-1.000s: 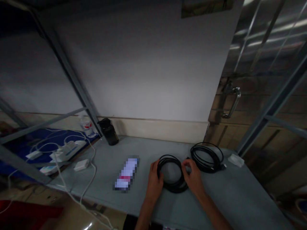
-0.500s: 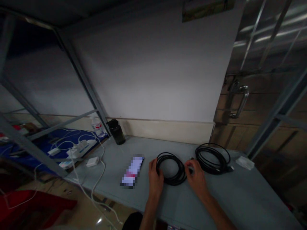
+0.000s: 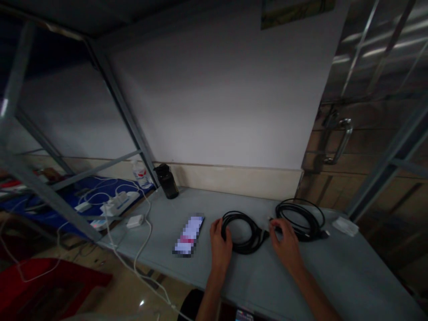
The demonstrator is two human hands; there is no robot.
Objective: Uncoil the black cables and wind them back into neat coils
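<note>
A coil of black cable (image 3: 245, 247) lies on the grey tabletop. My left hand (image 3: 221, 243) is closed around its left side, thumb and fingers on the strands. From the coil's right side a dark plug-like end (image 3: 266, 234) sticks out. My right hand (image 3: 286, 240) sits just right of this, its fingertips curled in a pinch. A small pale tip (image 3: 269, 218) shows by those fingertips; what they hold is too small to make out. Behind and right of that hand lies a second black cable coil (image 3: 306, 220), with plug ends at its right.
A phone (image 3: 189, 236) with a lit, blurred screen lies left of the coils. Further left are a white adapter (image 3: 135, 221), white cords, a power strip (image 3: 125, 201) and a dark bottle (image 3: 166, 182). Crumpled clear plastic (image 3: 346, 226) is at right. Metal posts flank the table.
My right hand has moved right, away from the first coil's edge, and a dark plug end now shows between them. My left hand keeps its hold. The view has shifted slightly.
</note>
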